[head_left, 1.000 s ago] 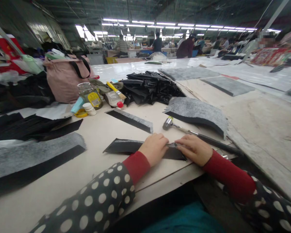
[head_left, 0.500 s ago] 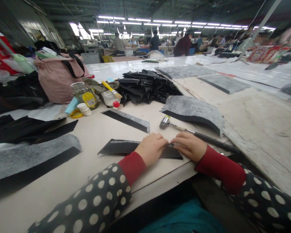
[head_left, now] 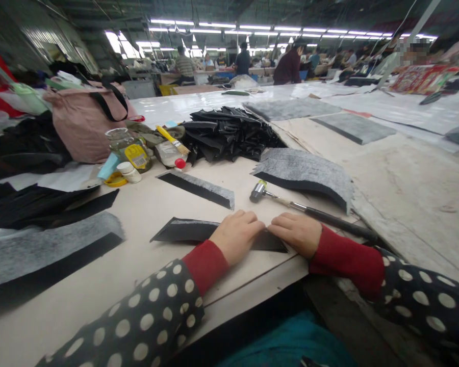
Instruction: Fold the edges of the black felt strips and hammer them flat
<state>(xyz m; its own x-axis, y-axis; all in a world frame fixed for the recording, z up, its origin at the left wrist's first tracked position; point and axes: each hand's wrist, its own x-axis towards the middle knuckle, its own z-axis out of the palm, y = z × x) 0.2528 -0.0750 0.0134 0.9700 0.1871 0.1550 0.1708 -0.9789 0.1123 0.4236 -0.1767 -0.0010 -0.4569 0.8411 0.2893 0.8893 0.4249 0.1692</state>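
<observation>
A long black strip of material [head_left: 183,232] lies flat near the table's front edge. My left hand [head_left: 237,236] rests on top of it with the fingers curled and pressed down. My right hand [head_left: 296,232] presses on the strip's right end, fingertips meeting those of the left hand. Both hands pinch or fold the strip where they meet; that spot is hidden under the fingers. A small hammer [head_left: 290,204] with a metal head and dark handle lies just beyond my right hand.
A grey-and-black felt strip [head_left: 199,187] and a stack of grey felt pieces [head_left: 309,171] lie further back. A heap of black pieces [head_left: 225,133], a glue jar [head_left: 128,148], a brush [head_left: 172,140] and a pink bag [head_left: 87,120] stand behind. Felt stacks [head_left: 42,250] lie left. People work far off.
Both hands stay on the black strip. My fingertips have closed together over its right part, and the view has shifted slightly.
</observation>
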